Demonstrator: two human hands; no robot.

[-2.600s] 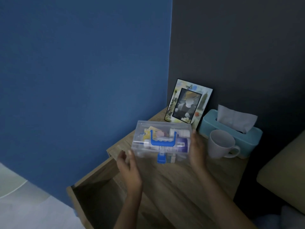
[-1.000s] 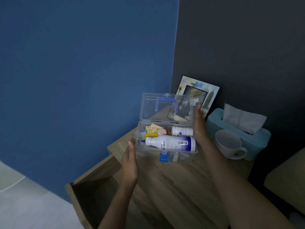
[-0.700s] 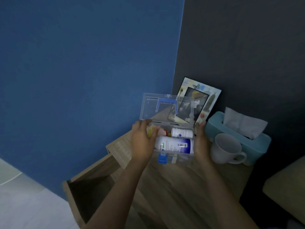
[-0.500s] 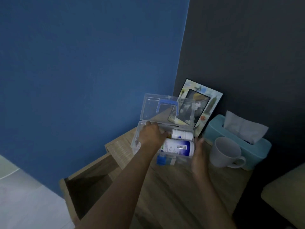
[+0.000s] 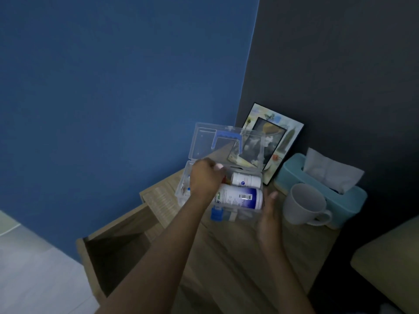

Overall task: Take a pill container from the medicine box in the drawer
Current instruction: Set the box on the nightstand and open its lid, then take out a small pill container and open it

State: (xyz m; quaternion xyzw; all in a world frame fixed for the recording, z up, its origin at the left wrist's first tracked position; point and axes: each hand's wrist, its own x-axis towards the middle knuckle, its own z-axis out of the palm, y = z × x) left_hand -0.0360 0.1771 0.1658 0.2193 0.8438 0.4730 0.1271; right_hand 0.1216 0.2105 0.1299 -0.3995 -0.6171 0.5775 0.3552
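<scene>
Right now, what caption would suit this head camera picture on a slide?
A left hand reaches into an open clear medicine box on a bedside table, while the right hand steadies the box beside a mug.

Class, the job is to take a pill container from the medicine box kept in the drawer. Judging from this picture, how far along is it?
Done: the drawer stands open, the medicine box sits on the nightstand top, and its lid is raised. In hand: the left hand reaches inside among the contents while the right hand steadies the box's side. Left: no container is out yet; the small white bottle and the larger bottle lie inside.
</scene>
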